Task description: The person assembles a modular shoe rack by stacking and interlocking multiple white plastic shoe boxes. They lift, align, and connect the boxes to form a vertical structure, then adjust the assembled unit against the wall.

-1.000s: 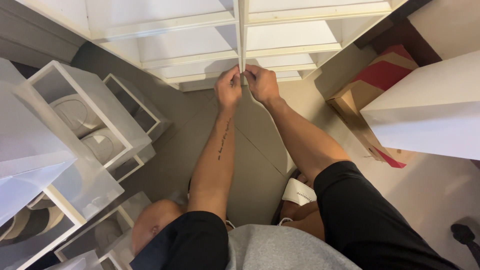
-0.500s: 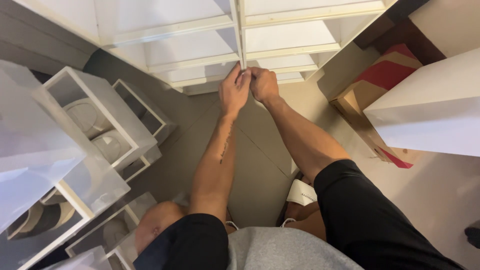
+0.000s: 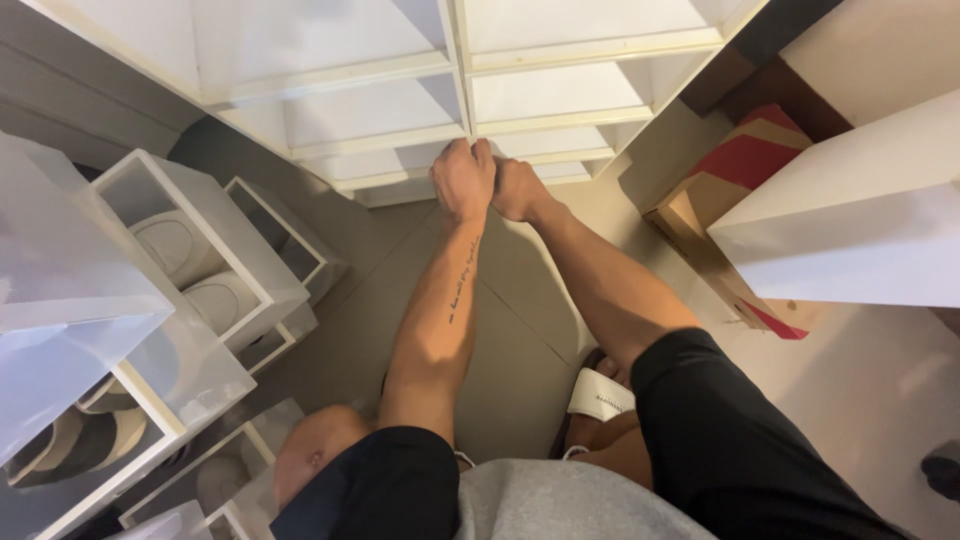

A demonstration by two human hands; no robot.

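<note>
A white shelf unit (image 3: 400, 70) of open cubbies stands in front of me. Both arms reach down to the lower end of its white middle divider (image 3: 462, 95). My left hand (image 3: 462, 180) is closed around the divider's front edge at a low shelf. My right hand (image 3: 517, 188) presses against the same edge, touching the left hand, fingers curled. What the fingers pinch is hidden behind the knuckles.
Stacked clear shoe boxes with white frames (image 3: 200, 270), some holding shoes, stand at the left. A brown and red cardboard box (image 3: 735, 175) leans at the right beside a white panel (image 3: 850, 220). A white slipper (image 3: 600, 395) is on my foot on the grey floor.
Both hands have stayed together on the divider edge; the view has shifted slightly, and the hands sit a little lower along the divider.
</note>
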